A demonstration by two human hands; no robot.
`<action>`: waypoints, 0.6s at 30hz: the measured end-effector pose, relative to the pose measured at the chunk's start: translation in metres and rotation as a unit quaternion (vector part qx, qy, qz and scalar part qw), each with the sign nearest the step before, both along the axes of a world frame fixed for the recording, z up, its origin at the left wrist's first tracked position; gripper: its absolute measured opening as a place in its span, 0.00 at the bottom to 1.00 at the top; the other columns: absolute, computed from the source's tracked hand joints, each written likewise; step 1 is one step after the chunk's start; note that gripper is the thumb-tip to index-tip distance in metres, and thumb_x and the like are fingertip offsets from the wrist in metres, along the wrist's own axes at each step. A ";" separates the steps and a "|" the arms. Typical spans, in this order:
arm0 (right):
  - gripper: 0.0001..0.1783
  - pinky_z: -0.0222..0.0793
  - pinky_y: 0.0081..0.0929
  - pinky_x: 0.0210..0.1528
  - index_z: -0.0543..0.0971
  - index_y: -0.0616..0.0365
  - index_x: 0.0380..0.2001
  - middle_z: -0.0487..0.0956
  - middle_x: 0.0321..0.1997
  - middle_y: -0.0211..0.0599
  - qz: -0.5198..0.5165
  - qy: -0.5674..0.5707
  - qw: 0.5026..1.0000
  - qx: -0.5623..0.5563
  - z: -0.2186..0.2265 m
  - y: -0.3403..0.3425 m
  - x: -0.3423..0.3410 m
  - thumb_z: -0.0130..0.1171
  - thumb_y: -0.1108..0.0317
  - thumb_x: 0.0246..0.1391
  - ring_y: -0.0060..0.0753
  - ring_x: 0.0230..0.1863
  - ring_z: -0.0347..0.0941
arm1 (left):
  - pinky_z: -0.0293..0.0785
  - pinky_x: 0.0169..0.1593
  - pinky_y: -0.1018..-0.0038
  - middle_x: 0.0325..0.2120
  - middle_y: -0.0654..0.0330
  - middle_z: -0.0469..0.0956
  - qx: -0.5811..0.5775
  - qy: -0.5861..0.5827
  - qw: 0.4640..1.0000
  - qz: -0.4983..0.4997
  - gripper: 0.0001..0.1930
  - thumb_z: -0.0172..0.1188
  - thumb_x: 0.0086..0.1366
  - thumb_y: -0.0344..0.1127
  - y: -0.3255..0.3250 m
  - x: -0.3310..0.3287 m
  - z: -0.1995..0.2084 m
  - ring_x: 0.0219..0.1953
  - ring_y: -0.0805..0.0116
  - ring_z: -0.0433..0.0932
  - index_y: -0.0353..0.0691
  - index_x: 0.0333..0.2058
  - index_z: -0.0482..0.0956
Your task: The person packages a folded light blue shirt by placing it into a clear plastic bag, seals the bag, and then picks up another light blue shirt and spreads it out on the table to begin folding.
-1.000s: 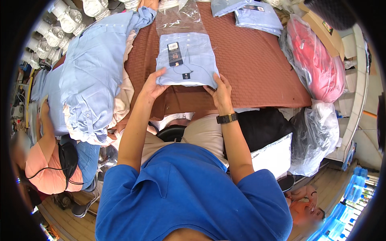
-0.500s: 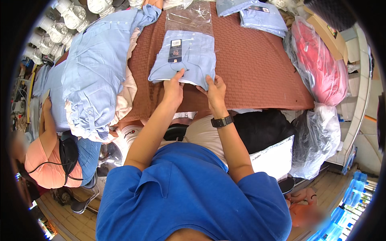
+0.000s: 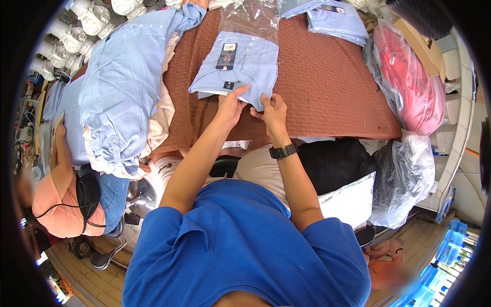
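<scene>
A folded light blue shirt [image 3: 255, 69] lies tilted near the front of the brown-covered table. It bears a dark hang tag [image 3: 226, 56] and a small dark neck label [image 3: 228, 85]. Clear plastic, seemingly a bag [image 3: 249, 18], stretches past its far edge. My left hand [image 3: 232, 106] is closed on the shirt's near edge, thumb on top and fingers underneath. Beside it, my right hand [image 3: 272, 110] pinches the near right corner between thumb and fingers. How far the plastic covers the shirt is hard to make out.
A heap of light blue shirts [image 3: 117, 87] is on the left, near a person in an orange top [image 3: 61, 204]. More folded shirts [image 3: 337, 23] lie at the far right, by plastic-wrapped red cloth [image 3: 409, 77]. Below the table edge sits a black bundle [image 3: 335, 163].
My left hand has slid rightward along the shirt's near edge, toward my right hand. The shirt has turned slightly, and its small neck label now shows.
</scene>
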State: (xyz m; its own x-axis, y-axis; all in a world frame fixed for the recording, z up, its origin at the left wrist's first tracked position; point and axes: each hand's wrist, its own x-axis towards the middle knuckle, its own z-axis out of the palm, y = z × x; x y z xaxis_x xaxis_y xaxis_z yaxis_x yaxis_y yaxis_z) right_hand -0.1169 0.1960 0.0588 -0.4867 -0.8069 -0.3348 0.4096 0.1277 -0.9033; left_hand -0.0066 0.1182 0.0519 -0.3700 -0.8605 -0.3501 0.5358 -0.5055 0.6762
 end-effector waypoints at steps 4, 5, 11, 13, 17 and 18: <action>0.15 0.81 0.23 0.26 0.71 0.68 0.45 0.80 0.35 0.40 0.016 0.033 0.999 0.008 -0.002 -0.001 -0.003 0.57 0.65 0.67 0.27 0.26 0.79 | 0.78 0.57 0.62 0.49 0.52 0.77 0.024 0.016 0.999 -0.028 0.21 0.65 0.63 0.26 -0.010 0.003 -0.007 0.52 0.60 0.78 0.28 0.53 0.71; 0.15 0.80 0.21 0.25 0.71 0.68 0.44 0.80 0.35 0.39 0.019 0.045 0.999 0.012 -0.002 0.000 -0.004 0.58 0.64 0.67 0.26 0.25 0.79 | 0.78 0.58 0.62 0.49 0.52 0.76 0.028 0.032 0.998 -0.044 0.22 0.65 0.63 0.26 -0.012 0.003 -0.008 0.52 0.60 0.78 0.28 0.54 0.70; 0.13 0.75 0.21 0.23 0.74 0.63 0.42 0.80 0.33 0.36 0.081 0.136 0.985 0.067 -0.004 -0.002 -0.023 0.60 0.63 0.65 0.25 0.22 0.76 | 0.77 0.60 0.61 0.54 0.50 0.74 0.045 0.104 0.990 -0.089 0.23 0.62 0.65 0.24 -0.014 0.009 -0.016 0.55 0.57 0.77 0.30 0.57 0.67; 0.11 0.75 0.27 0.25 0.75 0.65 0.41 0.80 0.32 0.39 0.099 0.199 0.969 0.108 -0.001 -0.010 -0.040 0.60 0.68 0.63 0.31 0.25 0.78 | 0.78 0.60 0.60 0.55 0.49 0.74 0.045 0.104 0.991 -0.072 0.23 0.61 0.65 0.23 -0.016 0.010 -0.018 0.56 0.56 0.77 0.30 0.57 0.67; 0.12 0.77 0.34 0.39 0.77 0.64 0.44 0.80 0.42 0.48 -0.089 0.524 0.846 -0.055 -0.032 -0.042 -0.071 0.63 0.74 0.57 0.40 0.38 0.80 | 0.80 0.58 0.59 0.55 0.48 0.74 0.053 0.071 0.995 -0.052 0.22 0.60 0.65 0.20 -0.019 0.009 -0.011 0.57 0.55 0.77 0.29 0.57 0.67; 0.13 0.77 0.35 0.42 0.78 0.63 0.46 0.81 0.43 0.48 -0.084 0.502 0.859 -0.062 -0.031 -0.051 -0.076 0.63 0.74 0.57 0.40 0.40 0.80 | 0.80 0.58 0.60 0.55 0.48 0.74 0.054 0.068 0.995 -0.054 0.22 0.60 0.64 0.20 -0.021 0.011 -0.011 0.57 0.55 0.77 0.30 0.57 0.67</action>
State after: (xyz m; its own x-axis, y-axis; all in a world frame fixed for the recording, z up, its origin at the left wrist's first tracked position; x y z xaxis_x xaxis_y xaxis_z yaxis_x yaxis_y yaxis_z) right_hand -0.1926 0.1449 0.0281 -0.5928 -0.6964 0.4045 -0.5798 0.0204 -0.8145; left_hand 0.0042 0.0971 0.0411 -0.5077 -0.7735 -0.3794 0.5571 -0.6306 0.5403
